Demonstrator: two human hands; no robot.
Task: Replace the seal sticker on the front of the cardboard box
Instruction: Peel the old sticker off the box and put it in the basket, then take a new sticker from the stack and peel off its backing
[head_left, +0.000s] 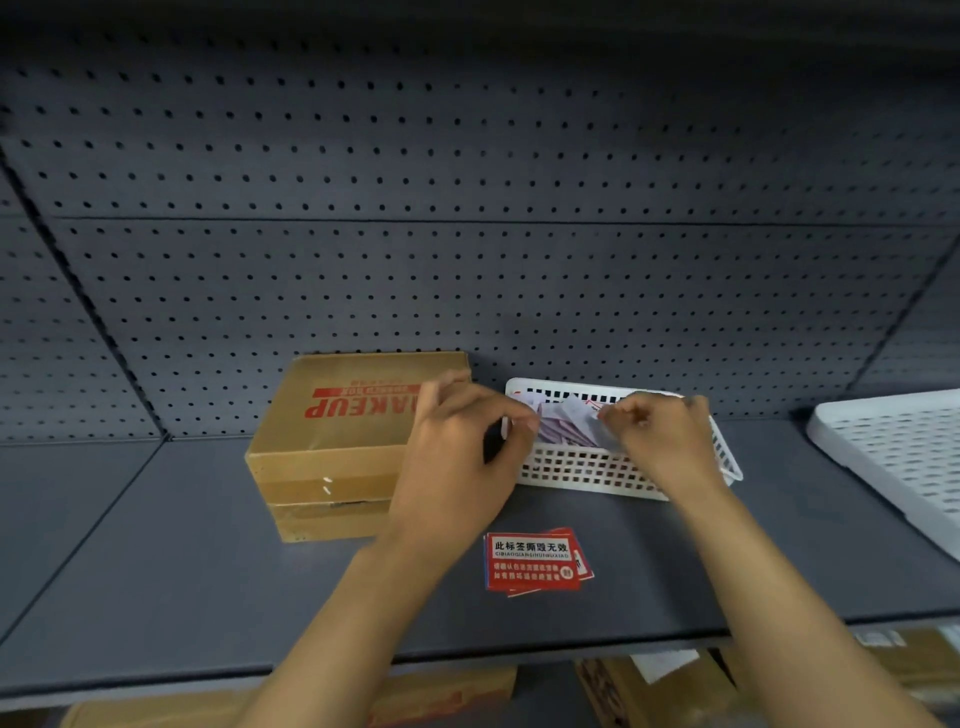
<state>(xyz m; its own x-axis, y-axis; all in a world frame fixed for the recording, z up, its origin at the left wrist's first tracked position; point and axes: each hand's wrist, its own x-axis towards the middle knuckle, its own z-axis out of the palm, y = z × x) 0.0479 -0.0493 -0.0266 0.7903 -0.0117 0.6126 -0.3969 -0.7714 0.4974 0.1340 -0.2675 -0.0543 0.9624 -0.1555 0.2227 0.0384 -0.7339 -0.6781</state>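
cardboard box (332, 441) sits left on the shelf (208, 571), front seal apparently gone. both hands, left hand (457, 457) and right hand (660, 441), pinch a pale sheet (566, 423) over the white basket (597, 470). next, probably, take a red seal sticker (535, 561) nearby.

Upside down to you on the lid of the cardboard box (343, 415), large red letters read "AKEUP"; your left hand (457, 457) covers the start of the word. A red band above these letters carries smaller print, too blurred to read.

On the shelf (208, 571) in front of you, the top sticker of the red sticker stack (535, 564) shows a white panel with black characters "此标签撕毁无效" and, beneath them, a line of small Latin capitals that looks like "CIBIAOQIANSIHUIWUXIAO". Two lines of white characters on its red lower half are too small to make out.

Paper pieces in the white basket (597, 470) bear marks you cannot read.
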